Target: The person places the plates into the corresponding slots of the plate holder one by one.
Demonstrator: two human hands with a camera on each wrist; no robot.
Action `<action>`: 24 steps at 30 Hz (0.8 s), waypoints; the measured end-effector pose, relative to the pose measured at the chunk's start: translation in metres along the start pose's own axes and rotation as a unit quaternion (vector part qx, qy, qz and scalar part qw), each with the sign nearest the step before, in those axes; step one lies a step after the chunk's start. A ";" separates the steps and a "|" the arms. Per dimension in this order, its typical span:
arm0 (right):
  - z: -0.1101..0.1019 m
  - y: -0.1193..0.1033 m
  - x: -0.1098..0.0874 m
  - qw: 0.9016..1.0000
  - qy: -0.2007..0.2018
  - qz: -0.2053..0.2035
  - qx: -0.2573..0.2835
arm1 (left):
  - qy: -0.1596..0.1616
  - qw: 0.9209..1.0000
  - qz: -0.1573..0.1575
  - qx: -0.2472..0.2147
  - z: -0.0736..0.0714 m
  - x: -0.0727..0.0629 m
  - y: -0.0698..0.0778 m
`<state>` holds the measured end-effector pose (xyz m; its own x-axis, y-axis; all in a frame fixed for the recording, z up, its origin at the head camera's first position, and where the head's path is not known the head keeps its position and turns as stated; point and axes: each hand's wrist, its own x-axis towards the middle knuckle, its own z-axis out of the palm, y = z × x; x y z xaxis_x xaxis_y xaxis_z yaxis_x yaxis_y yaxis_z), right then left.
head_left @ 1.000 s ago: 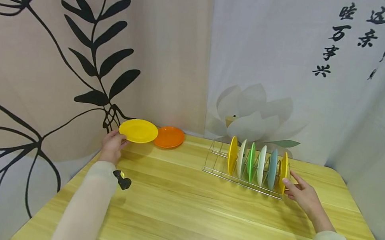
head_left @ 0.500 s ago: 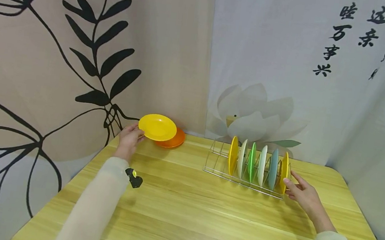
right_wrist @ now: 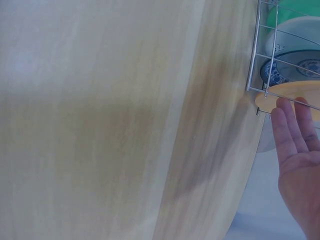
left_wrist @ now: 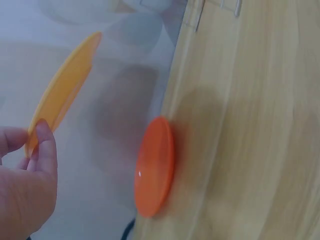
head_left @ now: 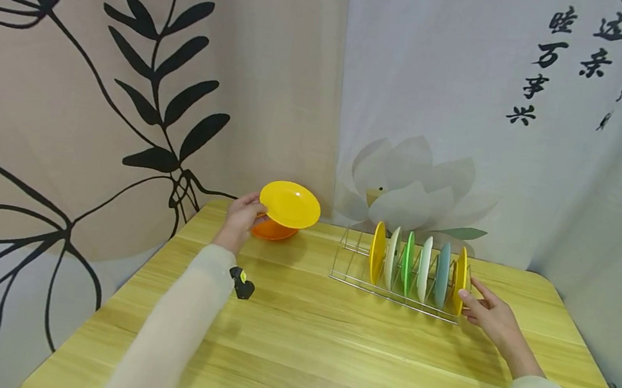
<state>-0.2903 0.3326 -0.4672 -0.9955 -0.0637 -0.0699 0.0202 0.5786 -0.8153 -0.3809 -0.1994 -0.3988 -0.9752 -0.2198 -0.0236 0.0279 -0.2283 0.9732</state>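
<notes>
My left hand (head_left: 241, 221) pinches a yellow plate (head_left: 290, 204) by its left edge, thumb on one side and fingers on the other, up off the table. Below it an orange plate (head_left: 273, 231) lies flat near the table's back edge, partly covered in the head view; the left wrist view shows the whole orange plate (left_wrist: 155, 167). My right hand (head_left: 491, 316) is at the right end of a wire plate rack (head_left: 348, 281). Its extended fingers (right_wrist: 285, 135) touch the outer face of another yellow plate (head_left: 460, 280), upright in the last slot.
Upright in the rack also stand a yellow plate (head_left: 377, 254), a cream plate (head_left: 392, 259), a green plate (head_left: 407, 264), a white plate (head_left: 424, 269) and a blue plate (head_left: 442, 275). Printed curtains (head_left: 277, 86) hang close behind the wooden table (head_left: 326, 351).
My left hand has carried the yellow plate rightward and slightly up, from beside the orange plate to over it. The right hand has stayed at the rack's end.
</notes>
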 end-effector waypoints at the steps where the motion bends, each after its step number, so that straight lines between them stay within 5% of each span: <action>1: 0.000 0.000 0.000 1.000 0.000 0.000 0.000 | -0.004 1.000 -0.004 0.003 0.005 0.000 0.001; 10: 0.000 0.001 0.000 1.000 0.001 -0.002 0.001 | -0.040 0.998 -0.026 0.027 0.045 0.001 0.004; 24: 0.000 -0.001 -0.002 1.000 -0.002 -0.008 0.001 | -0.089 0.993 0.007 0.078 0.094 -0.007 -0.006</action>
<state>-0.2880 0.3325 -0.4662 -0.9954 -0.0748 -0.0593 0.0054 0.5763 -0.8172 -0.3950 -0.1071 -0.3828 -0.9987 -0.0481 0.0164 0.0200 -0.0740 0.9971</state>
